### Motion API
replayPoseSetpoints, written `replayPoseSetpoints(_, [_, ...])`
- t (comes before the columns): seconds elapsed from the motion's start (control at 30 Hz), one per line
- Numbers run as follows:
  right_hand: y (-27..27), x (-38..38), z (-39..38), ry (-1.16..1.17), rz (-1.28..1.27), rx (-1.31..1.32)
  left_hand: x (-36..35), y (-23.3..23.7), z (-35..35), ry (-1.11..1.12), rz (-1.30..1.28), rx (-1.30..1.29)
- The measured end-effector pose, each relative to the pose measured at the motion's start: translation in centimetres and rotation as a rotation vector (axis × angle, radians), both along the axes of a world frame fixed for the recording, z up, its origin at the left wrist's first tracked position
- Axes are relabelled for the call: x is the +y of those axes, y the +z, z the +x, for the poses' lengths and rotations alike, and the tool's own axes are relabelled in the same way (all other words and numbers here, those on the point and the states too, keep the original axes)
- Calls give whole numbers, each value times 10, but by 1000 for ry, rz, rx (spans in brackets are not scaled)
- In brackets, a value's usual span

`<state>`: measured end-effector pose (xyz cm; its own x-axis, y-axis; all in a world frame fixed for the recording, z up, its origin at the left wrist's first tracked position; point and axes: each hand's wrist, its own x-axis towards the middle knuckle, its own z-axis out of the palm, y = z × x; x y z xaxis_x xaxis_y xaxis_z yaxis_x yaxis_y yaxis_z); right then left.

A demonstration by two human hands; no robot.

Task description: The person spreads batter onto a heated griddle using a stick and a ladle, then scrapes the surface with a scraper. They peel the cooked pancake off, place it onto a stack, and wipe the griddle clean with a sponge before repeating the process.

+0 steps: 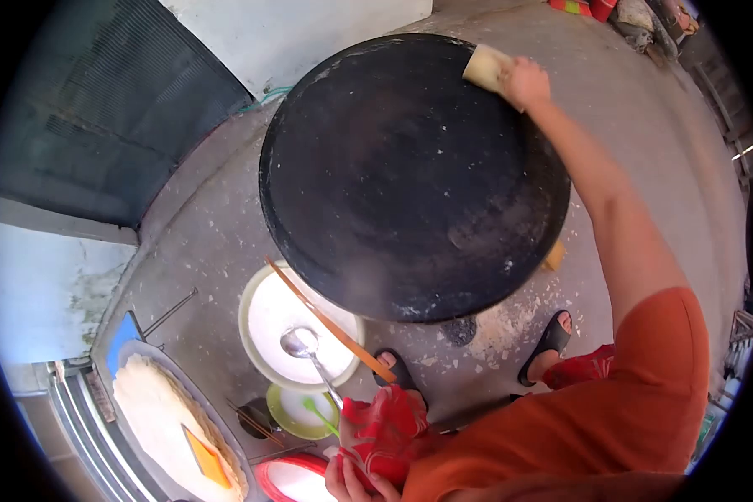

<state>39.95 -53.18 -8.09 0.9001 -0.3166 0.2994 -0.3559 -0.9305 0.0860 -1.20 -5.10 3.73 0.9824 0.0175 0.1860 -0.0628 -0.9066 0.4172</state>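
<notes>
My right hand (525, 83) is closed round a pale, folded pad (486, 68), which lies against the upper right edge of a large round black griddle (410, 176). Down at the bottom, my left hand (356, 484) is partly in view beside red patterned cloth (385, 431), fingers bent; what it holds, if anything, is hard to make out. Up and left of it, a metal ladle (299, 342) rests in a big bowl of white batter (268, 314), with a long wooden strip (326, 322) across the bowl.
A stack of thin round flatbreads (159, 410) with an orange scraper (206, 458) is at lower left. Near it are a green bowl (299, 412), a dark pot (258, 417) and a red-rimmed basin (289, 479). Pale crumbs lie on the floor below the griddle.
</notes>
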Motion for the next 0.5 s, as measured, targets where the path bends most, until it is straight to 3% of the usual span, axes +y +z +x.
replayPoseSetpoints(0.03, [4, -6, 15, -65, 61, -31, -1, -1, 3, -13, 5, 6])
replayPoseSetpoints(0.1, [15, 25, 28, 18, -24, 20, -7, -3, 13, 4, 11, 18])
replayPoseSetpoints(0.13, [3, 40, 25, 166, -40, -58, -9, -3, 19, 17, 9, 20])
replayPoseSetpoints(0.2, [24, 98, -47, 582, 52, -40, -14, -4, 27, 17, -18, 38])
replayPoseSetpoints(0.3, [33, 120, -180, 961, 355, -6, -13, -11, 45, -20, 26, 55])
replayPoseSetpoints(0.33, [31, 97, -203, 925, 405, 22, -13, -16, 46, -3, 30, 42])
replayPoseSetpoints(0.4, [-20, 15, -189, 628, 540, -86, -14, -18, 49, 4, 43, 37])
replayPoseSetpoints(0.43, [-3, -9, -158, 475, 144, -66, -15, -17, 52, -6, 69, 24])
replayPoseSetpoints(0.47, [11, -15, -125, 240, 47, -35, -16, -15, 52, -13, 97, 17])
replayPoseSetpoints(0.5, [-3, -43, -83, 224, 15, -129, -18, -14, 52, -14, 102, 17])
